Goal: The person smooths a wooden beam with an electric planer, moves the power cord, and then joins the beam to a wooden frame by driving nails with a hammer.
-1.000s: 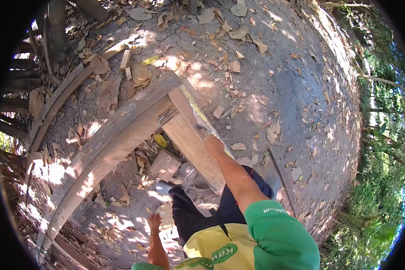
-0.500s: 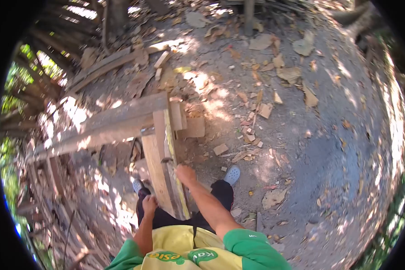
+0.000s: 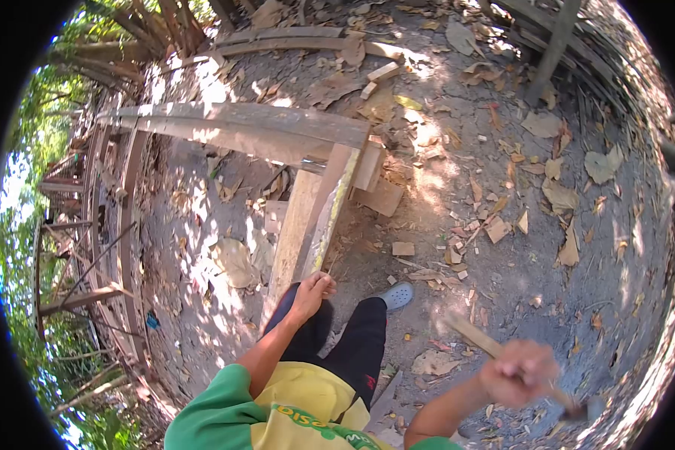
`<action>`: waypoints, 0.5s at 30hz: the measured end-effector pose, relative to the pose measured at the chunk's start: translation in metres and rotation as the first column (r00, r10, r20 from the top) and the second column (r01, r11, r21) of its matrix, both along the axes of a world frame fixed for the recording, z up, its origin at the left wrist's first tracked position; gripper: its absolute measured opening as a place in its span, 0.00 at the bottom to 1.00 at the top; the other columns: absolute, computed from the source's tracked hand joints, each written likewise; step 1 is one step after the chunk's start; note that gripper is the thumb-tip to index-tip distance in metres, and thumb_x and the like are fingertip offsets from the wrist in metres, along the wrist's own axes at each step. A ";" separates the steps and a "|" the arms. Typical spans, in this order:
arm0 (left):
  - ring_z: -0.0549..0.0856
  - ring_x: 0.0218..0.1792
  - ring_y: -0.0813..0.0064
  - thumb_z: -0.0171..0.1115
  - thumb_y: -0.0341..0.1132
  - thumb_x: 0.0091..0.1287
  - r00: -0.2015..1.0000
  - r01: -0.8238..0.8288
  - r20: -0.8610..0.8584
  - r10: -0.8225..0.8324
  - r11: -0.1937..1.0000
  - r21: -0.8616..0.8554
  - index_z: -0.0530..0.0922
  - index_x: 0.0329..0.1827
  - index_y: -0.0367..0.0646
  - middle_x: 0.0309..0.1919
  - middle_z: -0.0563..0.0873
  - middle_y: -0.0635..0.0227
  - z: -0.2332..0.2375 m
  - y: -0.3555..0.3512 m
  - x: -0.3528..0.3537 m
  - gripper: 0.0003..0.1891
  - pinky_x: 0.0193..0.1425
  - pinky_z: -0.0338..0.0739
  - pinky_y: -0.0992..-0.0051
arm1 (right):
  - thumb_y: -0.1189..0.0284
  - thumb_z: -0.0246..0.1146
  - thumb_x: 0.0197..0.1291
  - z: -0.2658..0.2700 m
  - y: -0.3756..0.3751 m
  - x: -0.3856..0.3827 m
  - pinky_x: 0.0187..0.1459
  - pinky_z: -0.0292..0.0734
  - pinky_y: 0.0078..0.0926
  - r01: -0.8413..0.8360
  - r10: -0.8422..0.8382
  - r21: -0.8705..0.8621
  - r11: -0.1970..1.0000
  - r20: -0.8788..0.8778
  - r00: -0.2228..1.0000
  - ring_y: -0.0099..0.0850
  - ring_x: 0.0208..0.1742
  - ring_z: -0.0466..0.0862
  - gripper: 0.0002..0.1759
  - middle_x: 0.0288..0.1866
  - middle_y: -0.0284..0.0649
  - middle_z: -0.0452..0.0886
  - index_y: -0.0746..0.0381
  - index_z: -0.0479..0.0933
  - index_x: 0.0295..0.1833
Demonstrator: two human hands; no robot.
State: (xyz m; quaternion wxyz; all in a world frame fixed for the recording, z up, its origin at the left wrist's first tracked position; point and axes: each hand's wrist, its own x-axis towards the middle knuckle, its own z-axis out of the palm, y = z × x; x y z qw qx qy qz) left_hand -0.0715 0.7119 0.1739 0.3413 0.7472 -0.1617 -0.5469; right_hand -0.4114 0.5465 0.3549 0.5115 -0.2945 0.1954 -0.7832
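Gripping the hammer [image 3: 473, 334] well apart from the board [image 3: 331, 204], the right hand [image 3: 521, 371] is farther off than the curled left hand [image 3: 313, 294], contents unclear, beside the near end of its long, forward-running axis.

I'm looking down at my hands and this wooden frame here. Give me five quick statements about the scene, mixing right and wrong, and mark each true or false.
1. The right hand holds a hammer. True.
2. The left hand is on the hammer too. False: it is apart from it, by the near end of the yellow-streaked board.
3. Dry leaves lie on the ground. True.
4. The shoe in view is bright red. False: it is pale blue-grey.
5. The shirt has green sleeves. True.
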 end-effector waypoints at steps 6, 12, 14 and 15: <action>0.84 0.36 0.77 0.51 0.39 0.74 0.970 -0.239 0.031 0.240 0.971 -0.027 0.78 0.42 0.39 0.36 0.84 0.68 -0.003 0.029 0.027 0.13 0.43 0.78 0.75 | 0.69 0.63 0.59 0.129 -0.029 0.111 0.20 0.70 0.19 -0.301 0.332 -0.495 0.815 -0.027 0.943 0.19 0.20 0.78 0.18 0.24 0.26 0.78 0.50 0.78 0.57; 0.85 0.31 0.74 0.54 0.40 0.72 0.883 -0.462 0.139 0.449 0.883 0.082 0.79 0.37 0.36 0.31 0.85 0.65 -0.098 0.120 0.043 0.14 0.37 0.78 0.73 | 0.75 0.61 0.57 0.152 -0.034 0.183 0.14 0.59 0.14 -0.542 0.525 -0.506 0.671 -0.191 0.829 0.13 0.14 0.72 0.12 0.19 0.20 0.74 0.46 0.75 0.44; 0.85 0.29 0.73 0.54 0.39 0.71 0.861 -0.505 0.159 0.483 0.850 0.150 0.79 0.35 0.36 0.28 0.85 0.64 -0.114 0.135 0.034 0.14 0.35 0.78 0.72 | 0.77 0.62 0.54 0.164 -0.056 0.237 0.12 0.60 0.16 -0.615 0.628 -0.551 0.564 -0.197 0.753 0.14 0.13 0.71 0.11 0.17 0.22 0.74 0.48 0.68 0.35; 0.85 0.29 0.73 0.54 0.39 0.71 0.859 -0.510 0.152 0.488 0.842 0.176 0.79 0.34 0.36 0.28 0.85 0.64 -0.122 0.140 0.029 0.14 0.35 0.77 0.72 | 0.78 0.62 0.53 0.170 -0.066 0.259 0.12 0.61 0.16 -0.646 0.681 -0.573 0.504 -0.197 0.705 0.15 0.13 0.71 0.13 0.16 0.24 0.73 0.49 0.65 0.30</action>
